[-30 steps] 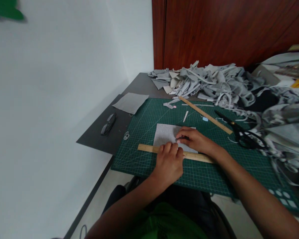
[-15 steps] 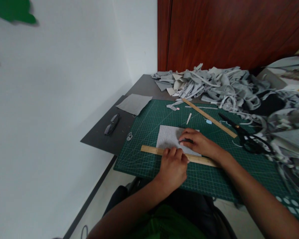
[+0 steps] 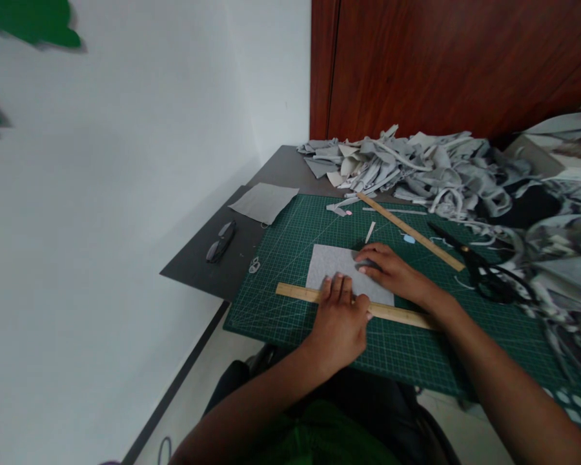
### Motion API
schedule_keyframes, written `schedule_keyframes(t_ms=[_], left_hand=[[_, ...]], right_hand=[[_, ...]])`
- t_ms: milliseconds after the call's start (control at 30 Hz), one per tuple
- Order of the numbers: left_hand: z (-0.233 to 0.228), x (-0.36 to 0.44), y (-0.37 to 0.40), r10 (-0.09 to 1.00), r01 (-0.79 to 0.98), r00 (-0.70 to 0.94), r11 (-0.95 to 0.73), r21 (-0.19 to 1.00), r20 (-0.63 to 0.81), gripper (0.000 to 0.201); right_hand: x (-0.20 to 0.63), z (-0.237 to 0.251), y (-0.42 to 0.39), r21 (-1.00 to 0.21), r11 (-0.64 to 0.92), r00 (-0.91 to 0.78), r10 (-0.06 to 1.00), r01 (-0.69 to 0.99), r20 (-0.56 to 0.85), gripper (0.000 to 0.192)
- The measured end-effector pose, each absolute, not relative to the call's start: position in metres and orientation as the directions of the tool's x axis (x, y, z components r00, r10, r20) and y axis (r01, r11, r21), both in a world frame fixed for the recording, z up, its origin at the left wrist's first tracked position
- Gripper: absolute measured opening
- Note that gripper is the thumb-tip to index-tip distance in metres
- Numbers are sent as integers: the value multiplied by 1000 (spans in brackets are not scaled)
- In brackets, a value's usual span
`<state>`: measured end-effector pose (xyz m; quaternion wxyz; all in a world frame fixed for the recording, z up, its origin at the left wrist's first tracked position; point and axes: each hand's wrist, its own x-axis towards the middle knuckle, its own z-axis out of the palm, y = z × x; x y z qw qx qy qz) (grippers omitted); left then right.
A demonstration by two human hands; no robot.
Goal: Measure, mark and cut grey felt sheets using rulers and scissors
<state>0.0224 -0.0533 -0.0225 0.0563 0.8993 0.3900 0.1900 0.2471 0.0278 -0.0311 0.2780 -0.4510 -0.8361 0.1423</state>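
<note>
This looks like a small craft or sewing workroom, set up in the corner of an ordinary room with a plain white wall and a dark wooden cabinet (image 3: 440, 64) behind. A green gridded cutting mat (image 3: 416, 342) covers much of the grey worktop (image 3: 198, 265), with two wooden rulers (image 3: 300, 294) and black scissors (image 3: 479, 268) lying on it. A heap of grey fabric offcuts (image 3: 416, 168) fills the far end, and a cut grey square (image 3: 264, 201) sits beside the mat.
</note>
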Motion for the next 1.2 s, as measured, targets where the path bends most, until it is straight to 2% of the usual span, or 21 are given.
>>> schedule_keyframes(t_ms=[100,200,267,367,467,600,933,1200], left_hand=[[-22,23,-54,722,684,621,-689,239,306,19],[-23,23,-53,714,677,627,-698,235,312,19],[-23,23,-53,708,673,633,-703,230,313,19],[-25,23,-52,700,667,640,-711,222,316,20],[-28,24,-51,688,659,648,-722,212,326,22],[-33,25,-50,672,646,660,-736,203,336,26],[-32,21,-47,583,533,754,-812,236,302,37],[-26,21,-49,596,535,755,-801,269,272,37]], right_hand=[[254,-31,29,-382,436,-330,891,815,312,25],[256,-25,23,-257,267,-200,945,929,260,38],[258,-20,18,-239,198,-144,964,951,226,43],[261,-17,15,-298,117,-69,983,947,168,39],[266,-18,17,-383,83,-38,991,920,125,24],[270,-22,23,-437,83,-12,986,896,165,19],[276,-27,26,-477,74,8,986,876,168,22],[277,-23,28,-460,39,33,988,887,148,23]])
